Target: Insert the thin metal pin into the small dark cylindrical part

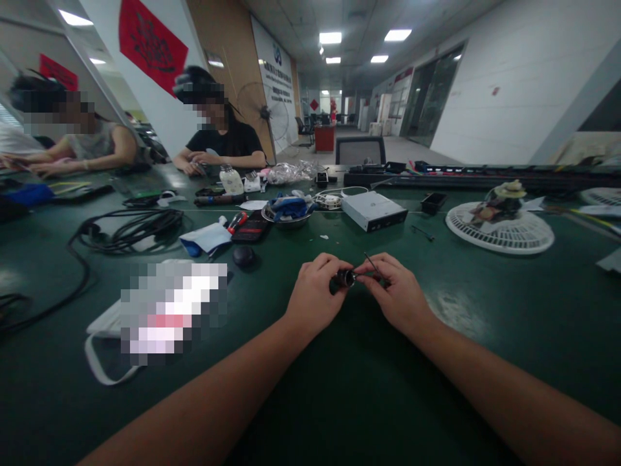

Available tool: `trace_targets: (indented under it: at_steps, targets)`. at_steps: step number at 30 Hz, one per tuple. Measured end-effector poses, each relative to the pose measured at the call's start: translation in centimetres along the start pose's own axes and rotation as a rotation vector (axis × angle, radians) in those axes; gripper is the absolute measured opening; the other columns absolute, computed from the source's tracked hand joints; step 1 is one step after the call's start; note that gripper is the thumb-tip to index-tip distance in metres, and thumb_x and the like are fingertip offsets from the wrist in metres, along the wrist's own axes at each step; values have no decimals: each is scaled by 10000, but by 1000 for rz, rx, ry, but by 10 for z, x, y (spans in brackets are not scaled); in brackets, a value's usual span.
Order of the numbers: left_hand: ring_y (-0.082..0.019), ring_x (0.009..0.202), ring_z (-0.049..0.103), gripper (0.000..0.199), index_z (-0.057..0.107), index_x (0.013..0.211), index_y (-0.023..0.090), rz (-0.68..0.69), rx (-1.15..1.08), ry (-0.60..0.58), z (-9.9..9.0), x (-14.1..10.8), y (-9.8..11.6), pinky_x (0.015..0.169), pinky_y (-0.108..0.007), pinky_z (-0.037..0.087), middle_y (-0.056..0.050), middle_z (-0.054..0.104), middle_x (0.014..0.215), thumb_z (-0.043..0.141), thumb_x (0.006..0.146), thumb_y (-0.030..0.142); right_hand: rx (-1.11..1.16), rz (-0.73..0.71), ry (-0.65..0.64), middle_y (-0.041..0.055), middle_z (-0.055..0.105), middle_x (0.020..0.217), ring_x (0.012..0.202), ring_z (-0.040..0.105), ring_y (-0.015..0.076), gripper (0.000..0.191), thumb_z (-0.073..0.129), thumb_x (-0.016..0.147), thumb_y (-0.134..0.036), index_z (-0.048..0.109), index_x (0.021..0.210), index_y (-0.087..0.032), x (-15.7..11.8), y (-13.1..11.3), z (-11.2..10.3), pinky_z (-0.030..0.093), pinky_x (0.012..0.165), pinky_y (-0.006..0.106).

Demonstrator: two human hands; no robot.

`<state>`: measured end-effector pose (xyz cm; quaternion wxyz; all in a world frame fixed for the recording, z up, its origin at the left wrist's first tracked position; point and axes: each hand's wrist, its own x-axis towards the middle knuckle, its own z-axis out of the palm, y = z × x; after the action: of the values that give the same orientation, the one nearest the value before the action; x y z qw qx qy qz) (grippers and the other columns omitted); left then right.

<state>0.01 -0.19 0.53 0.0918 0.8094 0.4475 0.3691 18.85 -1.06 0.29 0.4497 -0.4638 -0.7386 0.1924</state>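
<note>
Near the middle of the dark green table [272,401], my left hand [317,288] is closed around a small dark cylindrical part [346,278], whose open end faces right. My right hand [395,291] pinches something tiny at that end, too small to make out. A thin dark rod [372,264] sticks up and to the left from between the fingers of my right hand. The fingertips of both hands almost meet at the cylinder's end.
Beyond my hands are a metal bowl [287,221] with blue cloth, a silver drive box [373,210] and a white fan grille [499,226]. Leftward lie a black mouse [244,256], a coiled cable [130,230] and a blurred-out device [169,310]. Two people sit across at the left.
</note>
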Motion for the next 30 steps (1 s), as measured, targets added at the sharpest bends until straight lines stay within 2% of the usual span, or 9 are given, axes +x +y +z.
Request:
trace_targets:
  at_steps: [2,4,7,11,16,24,30]
  targets:
    - [-203,1028,597,316,665,1068,255,17,-8,-20,0,0,0,898,-395,456,-8,638,1067,705,796,99,-17,-28,-9,32,670,968,801,619,164,111,641,896,-215,732,958,-231,1,0,0,477,718,305]
    - [-202,1027,596,319,666,1077,255,32,-10,-38,0,-1,-1,901,-392,454,-9,639,1077,705,799,104,-47,-17,-26,16,669,880,751,603,157,92,658,882,-211,730,938,-227,1,0,0,464,684,295]
    - [-197,1023,594,327,674,1084,259,53,-11,-52,0,-1,-1,914,-390,450,-9,644,1094,701,802,97,-67,64,-21,2,667,809,665,577,146,61,701,846,-237,707,903,-216,0,0,1,446,629,288]
    - [-195,1025,601,331,679,1083,261,62,-30,-50,0,-1,0,928,-392,456,-11,651,1100,692,801,87,-24,171,-38,1,689,840,601,572,133,182,727,827,-336,666,949,-216,-1,-1,2,433,572,284]
    - [-201,1058,604,338,675,1059,255,60,-64,-27,-1,-1,1,951,-400,460,-13,655,1103,682,782,61,19,132,-171,4,690,830,626,600,142,193,613,911,-363,640,1033,-216,-1,-3,2,442,566,283]
    - [-204,1085,609,339,666,1052,249,106,-94,-71,-1,-1,2,964,-402,470,-15,665,1120,684,774,56,-86,121,-125,-4,665,751,630,579,143,107,588,912,-292,656,934,-212,-1,-5,1,420,587,279]
    - [-205,1053,609,297,657,1024,234,70,-54,-43,-2,-1,3,943,-403,474,-22,657,1106,673,779,67,-26,113,-156,-4,662,767,614,570,135,145,581,925,-324,643,989,-210,-1,-7,0,417,565,272]
